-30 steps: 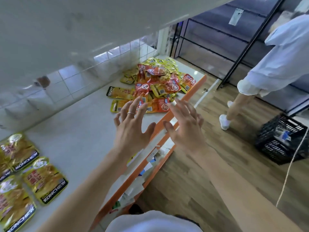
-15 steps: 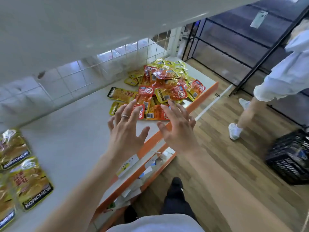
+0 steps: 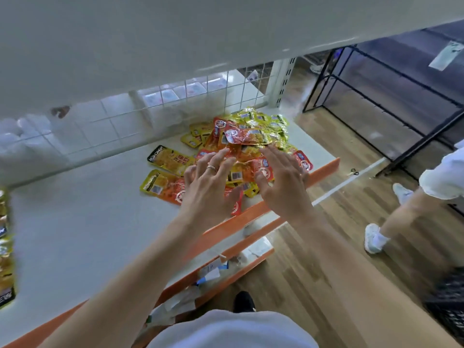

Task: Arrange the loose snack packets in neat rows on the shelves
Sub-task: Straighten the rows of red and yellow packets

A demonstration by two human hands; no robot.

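A loose heap of red and yellow snack packets [image 3: 248, 136] lies at the right end of the white shelf [image 3: 88, 222]. My left hand [image 3: 208, 187], a ring on one finger, hovers over the heap's near left side with fingers spread and holds nothing. My right hand [image 3: 283, 182] hovers over the heap's near right side, fingers straight, also holding nothing. Two yellow packets [image 3: 168, 172] lie flat just left of the heap. Arranged yellow packets [image 3: 6, 247] show at the far left edge, blurred.
The shelf has an orange front lip [image 3: 324, 169] and a white wire grid [image 3: 175, 114] behind; another shelf overhangs above. Lower shelves with paper tags [image 3: 211, 270] jut out below. Another person's legs [image 3: 391, 222] stand on the wood floor at right, near a black crate [image 3: 449, 305].
Both hands have moved forward along the shelf and now hover over the packet heap. The view has shifted right, so the arranged packets slid to the left edge.
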